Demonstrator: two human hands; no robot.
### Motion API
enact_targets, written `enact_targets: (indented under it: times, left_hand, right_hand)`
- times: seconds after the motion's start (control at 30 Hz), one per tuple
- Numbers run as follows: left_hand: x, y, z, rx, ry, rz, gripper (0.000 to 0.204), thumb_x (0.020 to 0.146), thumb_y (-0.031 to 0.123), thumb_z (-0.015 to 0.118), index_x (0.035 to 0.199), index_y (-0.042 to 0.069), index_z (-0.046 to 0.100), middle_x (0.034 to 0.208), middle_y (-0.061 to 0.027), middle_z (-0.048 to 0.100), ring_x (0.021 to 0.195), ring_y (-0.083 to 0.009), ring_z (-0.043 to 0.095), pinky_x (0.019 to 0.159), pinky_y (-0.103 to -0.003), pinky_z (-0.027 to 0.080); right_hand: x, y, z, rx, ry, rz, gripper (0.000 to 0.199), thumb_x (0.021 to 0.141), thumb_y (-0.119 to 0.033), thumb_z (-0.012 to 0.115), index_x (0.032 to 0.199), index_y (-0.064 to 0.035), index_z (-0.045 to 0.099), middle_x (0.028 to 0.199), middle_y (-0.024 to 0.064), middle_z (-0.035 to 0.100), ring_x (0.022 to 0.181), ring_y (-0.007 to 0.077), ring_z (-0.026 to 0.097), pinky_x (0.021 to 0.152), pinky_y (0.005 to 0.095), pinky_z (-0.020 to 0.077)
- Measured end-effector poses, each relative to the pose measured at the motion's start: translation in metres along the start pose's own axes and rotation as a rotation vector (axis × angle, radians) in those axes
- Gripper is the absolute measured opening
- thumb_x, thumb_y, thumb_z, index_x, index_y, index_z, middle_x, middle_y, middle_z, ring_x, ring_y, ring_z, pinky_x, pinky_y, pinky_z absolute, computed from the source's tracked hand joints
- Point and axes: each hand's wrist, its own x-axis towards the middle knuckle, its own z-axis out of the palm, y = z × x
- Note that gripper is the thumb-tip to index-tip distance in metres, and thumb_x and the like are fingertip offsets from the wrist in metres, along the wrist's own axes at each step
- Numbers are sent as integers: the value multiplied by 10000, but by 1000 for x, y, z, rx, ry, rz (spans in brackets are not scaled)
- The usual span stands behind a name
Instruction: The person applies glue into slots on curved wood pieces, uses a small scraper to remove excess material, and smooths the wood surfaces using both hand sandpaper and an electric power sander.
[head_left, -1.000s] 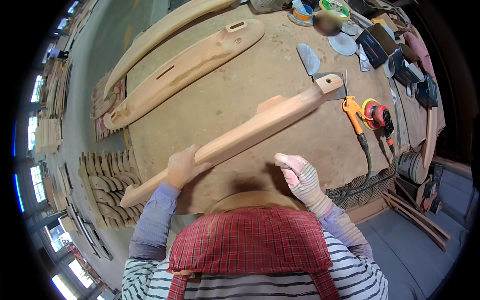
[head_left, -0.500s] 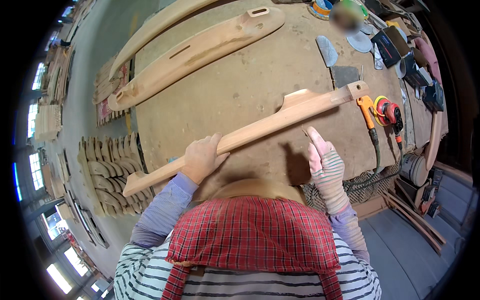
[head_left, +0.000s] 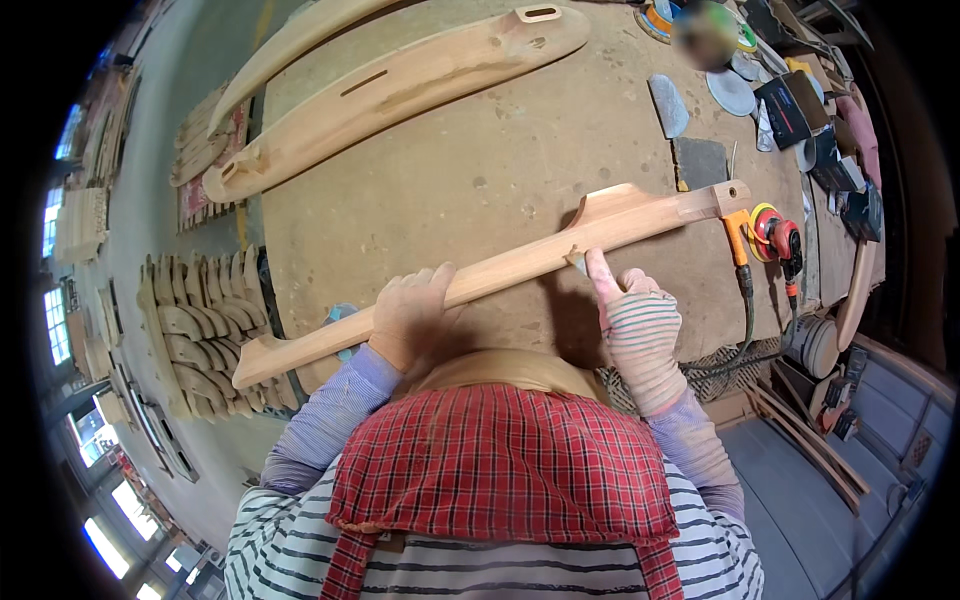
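A long pale wooden part (head_left: 515, 262), with a raised block on its far edge and a hole near its right end, lies slantwise across the bench before me. My left hand (head_left: 412, 308) is closed over it left of the middle, fingers on top. In a striped knit glove, my right hand (head_left: 638, 318) is beside the near edge with its index finger stretched to the wood. At that fingertip is a small flat brownish-grey piece (head_left: 576, 260), pinched and against the part's near side; its kind is too small to make out.
Behind lie a large shaped wooden board (head_left: 420, 95) and another curved one. To the right are a red and yellow disc sander (head_left: 775, 235), an orange air gun (head_left: 737, 240), hoses, sanding discs (head_left: 731, 92) and small boxes. Many curved wooden pieces (head_left: 205, 330) stand stacked at left.
My right hand has moved left and up to the wooden part, bringing the small piece against its near side. The left hand keeps its hold. The whole view has shifted slightly.
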Motion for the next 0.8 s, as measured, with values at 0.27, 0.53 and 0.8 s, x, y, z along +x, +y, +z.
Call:
enact_targets:
  times: [0.27, 0.53, 0.8]
  left_hand:
    - [-8, 7, 3, -22, 0, 3, 388, 780, 267, 706, 1092, 64, 598, 915, -102, 670, 815, -299, 648, 700, -402, 506]
    - [-25, 16, 17, 5, 21, 90, 502, 752, 172, 659, 1229, 78, 535, 1035, -75, 622, 950, -225, 628, 779, -361, 460]
    - [-23, 16, 14, 19, -5, 93, 554, 735, 191, 690, 1248, 98, 503, 1072, -72, 619, 981, -218, 637, 807, -369, 457]
  right_hand:
    - [9, 27, -17, -57, 48, 12, 564, 764, -107, 677, 1317, -172, 587, 757, 51, 491, 646, 220, 543, 539, 360, 447]
    - [-10, 23, -48, 201, -218, 211, 603, 777, -31, 647, 1353, -192, 574, 681, 53, 483, 577, 179, 534, 505, 327, 450]
    - [-2, 7, -38, 274, -71, 148, 544, 735, -8, 686, 1247, -190, 667, 692, 74, 516, 578, 194, 550, 521, 304, 462]
